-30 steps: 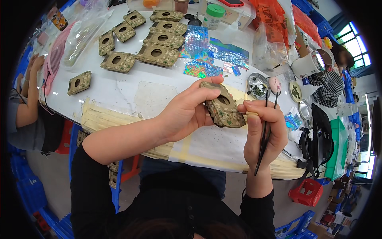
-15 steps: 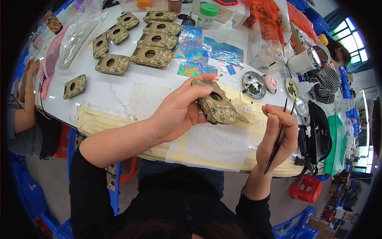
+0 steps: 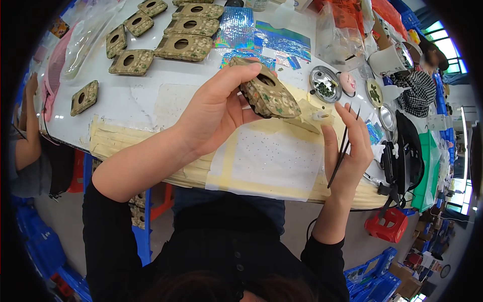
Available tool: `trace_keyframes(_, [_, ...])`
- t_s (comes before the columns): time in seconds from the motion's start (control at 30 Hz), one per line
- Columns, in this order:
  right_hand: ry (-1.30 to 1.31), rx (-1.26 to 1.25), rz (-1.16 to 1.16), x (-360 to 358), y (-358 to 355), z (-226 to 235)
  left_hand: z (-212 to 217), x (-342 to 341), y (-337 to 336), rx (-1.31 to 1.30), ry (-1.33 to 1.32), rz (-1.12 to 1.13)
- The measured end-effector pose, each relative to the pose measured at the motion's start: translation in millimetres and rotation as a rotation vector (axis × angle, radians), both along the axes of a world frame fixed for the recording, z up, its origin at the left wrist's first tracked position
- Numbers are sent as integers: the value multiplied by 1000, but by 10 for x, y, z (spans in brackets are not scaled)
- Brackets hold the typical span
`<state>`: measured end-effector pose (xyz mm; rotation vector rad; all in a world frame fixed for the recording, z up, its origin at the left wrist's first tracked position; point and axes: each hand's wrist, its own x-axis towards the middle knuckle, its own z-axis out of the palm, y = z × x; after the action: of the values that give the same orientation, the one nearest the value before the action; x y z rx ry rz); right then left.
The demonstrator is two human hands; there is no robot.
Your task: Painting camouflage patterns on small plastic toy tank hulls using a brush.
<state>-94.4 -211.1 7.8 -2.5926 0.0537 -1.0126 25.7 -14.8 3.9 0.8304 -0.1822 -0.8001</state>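
My left hand point(image 3: 209, 113) is closed around a camouflage model tank hull point(image 3: 284, 100), its thumb on top and its fingers under the near side. The hull is tilted, with its round hole facing up. To the right, my right hand point(image 3: 354, 156) keeps a pair of black tweezers point(image 3: 339, 161) across the palm and fingers, tips pointing up and away. Its thumb and forefinger are apart, with nothing seen between them. Between the hands lies a cream-coloured taped pad point(image 3: 299, 122) with a small white piece point(image 3: 320, 116) on it.
Several more camouflage hulls point(image 3: 183, 46) lie at the far left. Shiny holographic sheets point(image 3: 282, 38) are at the back middle. A metal dish of small green bits point(image 3: 324, 83) stands beyond my right hand. Another person's arm point(image 3: 27, 118) is at the left edge.
My right thumb and forefinger have spread; the thin stick they pinched no longer shows. The tweezers remain in that hand. The view has shifted, so the table appears higher.
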Motion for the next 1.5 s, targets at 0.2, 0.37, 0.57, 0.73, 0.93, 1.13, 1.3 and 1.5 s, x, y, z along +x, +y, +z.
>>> trace_keyframes(0.2, [-84,410,18,-347,38,-80,0,-3,21,-6,-14,5])
trace_keyframes(0.37, [-31,612,151,-622,213,-226,7,-11,-6,8,9,11])
trace_keyframes(0.57, [104,827,195,-569,349,-297,-14,-7,-18,2,29,26])
trace_keyframes(0.73, [125,704,291,-466,318,-285,-21,4,-8,-8,43,13])
trace_keyframes(0.93, [153,903,176,-413,459,-310,-7,-6,-20,-12,55,28])
trace_keyframes(1.13, [199,746,184,-349,446,-329,-12,-9,-14,-19,56,37])
trace_keyframes(1.3, [245,735,149,-339,466,-300,-22,-9,-12,-26,68,35])
trace_keyframes(1.5, [226,711,148,-330,466,-307,-22,-7,-15,-19,56,34])
